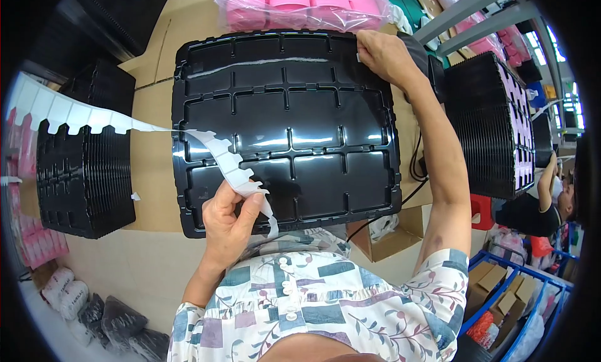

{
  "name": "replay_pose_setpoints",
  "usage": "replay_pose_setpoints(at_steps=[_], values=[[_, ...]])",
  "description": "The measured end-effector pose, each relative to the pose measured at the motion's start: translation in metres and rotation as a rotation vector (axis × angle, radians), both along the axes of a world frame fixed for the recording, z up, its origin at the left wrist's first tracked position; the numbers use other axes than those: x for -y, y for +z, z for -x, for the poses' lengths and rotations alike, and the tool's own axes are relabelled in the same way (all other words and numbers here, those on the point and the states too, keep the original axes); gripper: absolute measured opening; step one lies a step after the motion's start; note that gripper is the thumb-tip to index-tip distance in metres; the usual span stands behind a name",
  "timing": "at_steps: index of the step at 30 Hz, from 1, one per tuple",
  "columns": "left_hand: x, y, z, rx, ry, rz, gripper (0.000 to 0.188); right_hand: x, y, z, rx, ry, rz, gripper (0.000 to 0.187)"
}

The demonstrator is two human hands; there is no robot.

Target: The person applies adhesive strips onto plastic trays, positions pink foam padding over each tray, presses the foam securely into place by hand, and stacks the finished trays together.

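Observation:
In front of me on the table lies a shiny black plastic tray with several rectangular compartments. My left hand is closed, pinching a long strip of white labels between thumb and fingers over the tray's near left part. The strip runs off to the far left, and its loose end hangs past my thumb. At the tray's far right corner, my right hand is closed with its fingertips at the rim. A small white label shows at those fingers; they partly hide it and the corner.
Tall stacks of black trays stand at left and right. Beyond the tray lie pink items in clear plastic. A black cable crosses the table's right side near an open cardboard box. Another person is at far right.

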State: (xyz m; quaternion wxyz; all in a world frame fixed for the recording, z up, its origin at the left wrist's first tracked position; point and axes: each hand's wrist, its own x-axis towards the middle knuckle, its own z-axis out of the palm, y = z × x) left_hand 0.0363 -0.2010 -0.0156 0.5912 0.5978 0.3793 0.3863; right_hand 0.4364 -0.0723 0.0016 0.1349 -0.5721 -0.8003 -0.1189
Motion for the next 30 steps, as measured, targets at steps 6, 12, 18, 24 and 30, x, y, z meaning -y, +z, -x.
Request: replay_pose_setpoints(at_steps=[6, 12, 18, 24, 30], values=[[0.002, -0.006, 0.0, 0.026, 0.063, -0.007, 0.016, 0.017, 0.005, 0.016, 0.218, 0.105, 0.1, 0.013], [0.003, -0.006, -0.002, 0.029, 0.043, -0.011, 0.014, 0.022, -0.001, 0.0, -0.082, -0.019, 0.027, 0.011], [0.001, -0.008, -0.004, 0.053, 0.057, -0.01, 0.014, 0.003, -0.011, -0.005, 0.011, 0.017, -0.042, 0.012], [0.0, -0.007, -0.003, 0.03, 0.052, -0.048, 0.012, 0.001, -0.001, 0.006, 0.269, 0.023, -0.01, 0.012], [0.002, -0.006, -0.004, 0.058, 0.087, -0.014, 0.01, 0.013, 0.0, -0.003, 0.143, 0.036, 0.047, 0.012]])
